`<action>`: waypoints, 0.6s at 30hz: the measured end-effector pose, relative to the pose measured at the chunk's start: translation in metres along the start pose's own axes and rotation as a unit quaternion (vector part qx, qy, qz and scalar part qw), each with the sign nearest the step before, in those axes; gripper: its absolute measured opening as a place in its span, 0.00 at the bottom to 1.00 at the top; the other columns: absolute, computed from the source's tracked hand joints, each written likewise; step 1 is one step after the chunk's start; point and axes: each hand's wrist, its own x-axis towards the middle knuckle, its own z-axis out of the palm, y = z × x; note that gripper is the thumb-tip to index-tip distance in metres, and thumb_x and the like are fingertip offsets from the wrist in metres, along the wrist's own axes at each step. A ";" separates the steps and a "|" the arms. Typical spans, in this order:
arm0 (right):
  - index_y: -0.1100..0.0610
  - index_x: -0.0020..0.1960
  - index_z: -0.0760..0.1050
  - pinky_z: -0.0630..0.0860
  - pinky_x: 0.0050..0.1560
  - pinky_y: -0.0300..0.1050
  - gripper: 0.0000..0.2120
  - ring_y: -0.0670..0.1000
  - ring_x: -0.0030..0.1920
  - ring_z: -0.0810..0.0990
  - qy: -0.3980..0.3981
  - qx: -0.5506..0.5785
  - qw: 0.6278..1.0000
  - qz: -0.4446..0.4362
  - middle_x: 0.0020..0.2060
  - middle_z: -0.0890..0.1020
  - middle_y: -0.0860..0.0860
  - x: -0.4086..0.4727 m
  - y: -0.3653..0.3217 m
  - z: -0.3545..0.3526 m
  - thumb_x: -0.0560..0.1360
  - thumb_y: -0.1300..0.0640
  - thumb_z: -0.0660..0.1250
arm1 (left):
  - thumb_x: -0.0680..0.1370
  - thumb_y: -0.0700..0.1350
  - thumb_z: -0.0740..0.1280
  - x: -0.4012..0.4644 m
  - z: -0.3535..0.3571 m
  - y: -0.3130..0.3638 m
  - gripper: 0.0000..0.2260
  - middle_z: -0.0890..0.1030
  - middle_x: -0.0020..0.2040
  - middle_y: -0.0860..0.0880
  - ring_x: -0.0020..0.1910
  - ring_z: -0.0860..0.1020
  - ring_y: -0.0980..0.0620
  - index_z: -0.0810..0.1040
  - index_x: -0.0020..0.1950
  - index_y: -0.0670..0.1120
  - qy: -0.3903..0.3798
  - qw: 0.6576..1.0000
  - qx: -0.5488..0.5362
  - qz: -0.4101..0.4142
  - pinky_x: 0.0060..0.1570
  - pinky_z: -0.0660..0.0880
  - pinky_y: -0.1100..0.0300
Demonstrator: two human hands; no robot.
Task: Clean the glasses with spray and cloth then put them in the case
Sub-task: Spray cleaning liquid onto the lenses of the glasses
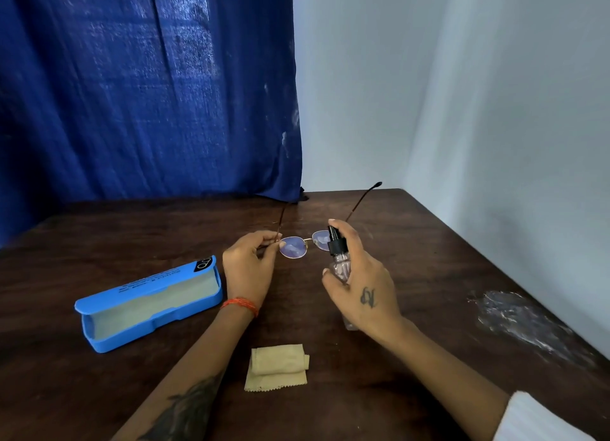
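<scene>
Above a dark wooden bench [429, 242], the left hand [249, 269] pinches thin wire-framed glasses [293, 246] at the hinge, temples unfolded. The right hand [359, 275] wraps a small clear spray bottle [338, 252], forefinger on its black nozzle. The glasses look light and fragile, best held by the frame. A folded soft cloth [277, 368] and an open rigid blue case [148, 303] wait nearby.

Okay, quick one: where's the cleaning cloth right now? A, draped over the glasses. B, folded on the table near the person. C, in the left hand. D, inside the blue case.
B: the cloth lies folded on the table, untouched, while the left hand holds the glasses and the right hand holds the spray bottle.
</scene>
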 end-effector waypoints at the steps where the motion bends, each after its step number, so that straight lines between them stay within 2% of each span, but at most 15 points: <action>1: 0.39 0.69 0.55 0.70 0.37 0.38 0.35 0.42 0.34 0.74 -0.001 -0.001 1.000 0.001 0.42 0.79 0.44 0.000 0.000 0.000 0.68 0.56 0.67 | 0.69 0.34 0.72 0.000 0.000 0.001 0.08 0.84 0.43 0.45 0.42 0.79 0.57 0.82 0.48 0.41 0.000 1.000 0.000 0.002 0.45 0.73 0.70; 12: 0.42 0.67 0.57 0.74 0.37 0.42 0.32 0.46 0.35 0.77 -0.010 0.001 1.000 0.004 0.42 0.80 0.48 -0.002 -0.001 -0.001 0.69 0.57 0.67 | 0.69 0.35 0.72 0.001 -0.001 -0.002 0.09 0.84 0.43 0.45 0.43 0.80 0.55 0.81 0.48 0.41 0.002 1.000 -0.001 0.002 0.45 0.75 0.67; 18: 0.44 0.70 0.57 0.74 0.38 0.41 0.34 0.47 0.37 0.78 0.032 0.011 0.999 0.022 0.42 0.79 0.46 0.002 0.002 -0.006 0.69 0.58 0.68 | 0.69 0.35 0.72 0.001 -0.002 -0.002 0.09 0.84 0.43 0.45 0.43 0.80 0.56 0.82 0.48 0.41 0.004 1.000 -0.001 -0.002 0.45 0.75 0.67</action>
